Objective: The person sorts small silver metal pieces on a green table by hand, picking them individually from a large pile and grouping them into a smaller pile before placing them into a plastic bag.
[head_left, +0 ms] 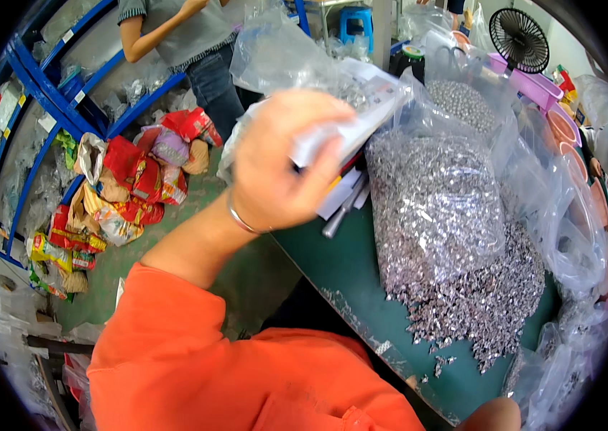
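The left hand (282, 154) is half-curling by papers (381, 93) (can't tell its grip); loose metal pieces (487, 316) are lying heaped, others filling a clear bag (433, 205).

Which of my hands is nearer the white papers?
Left: your left hand overlaps the white papers in view; the right hand, seemingly the bare bit at the lower edge, lies well below.
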Motion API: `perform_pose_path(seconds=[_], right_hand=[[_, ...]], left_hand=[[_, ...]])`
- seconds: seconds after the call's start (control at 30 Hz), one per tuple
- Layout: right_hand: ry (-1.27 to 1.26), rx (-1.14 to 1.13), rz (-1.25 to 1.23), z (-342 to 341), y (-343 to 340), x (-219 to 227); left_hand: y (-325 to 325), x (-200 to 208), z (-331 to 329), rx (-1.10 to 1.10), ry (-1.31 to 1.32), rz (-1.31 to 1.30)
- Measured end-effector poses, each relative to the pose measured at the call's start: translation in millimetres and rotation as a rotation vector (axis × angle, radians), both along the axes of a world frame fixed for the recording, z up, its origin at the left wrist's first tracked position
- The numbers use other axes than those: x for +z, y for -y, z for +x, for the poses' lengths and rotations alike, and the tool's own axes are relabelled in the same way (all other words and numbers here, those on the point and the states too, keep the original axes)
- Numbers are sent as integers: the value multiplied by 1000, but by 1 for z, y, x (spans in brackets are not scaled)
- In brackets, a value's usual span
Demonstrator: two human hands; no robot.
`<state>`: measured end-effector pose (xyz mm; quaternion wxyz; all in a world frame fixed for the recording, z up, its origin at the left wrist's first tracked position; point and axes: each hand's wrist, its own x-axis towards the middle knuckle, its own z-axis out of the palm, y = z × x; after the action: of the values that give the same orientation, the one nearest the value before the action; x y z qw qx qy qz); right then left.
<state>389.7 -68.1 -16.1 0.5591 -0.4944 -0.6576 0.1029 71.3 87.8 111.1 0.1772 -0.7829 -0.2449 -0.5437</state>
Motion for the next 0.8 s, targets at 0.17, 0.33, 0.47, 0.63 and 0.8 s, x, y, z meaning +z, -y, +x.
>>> perform_pose_path(seconds=[0.17, 0.33, 0.47, 0.63, 0.8], right_hand=[[-21, 25, 20, -2, 0, -1], [-34, 13, 54, 5, 5, -2], [-51, 44, 79, 7, 11, 1], [-17, 62, 198, 16, 30, 18], [109, 178, 503, 34, 48, 71]], left_hand=[[42, -84, 45, -337, -171, -320], [76, -157, 74, -455, -196, -602], [93, -169, 77, -308, -173, -732], [91, -186, 91, -189, -65, -800], [88, -192, 81, -167, -64, -847]])
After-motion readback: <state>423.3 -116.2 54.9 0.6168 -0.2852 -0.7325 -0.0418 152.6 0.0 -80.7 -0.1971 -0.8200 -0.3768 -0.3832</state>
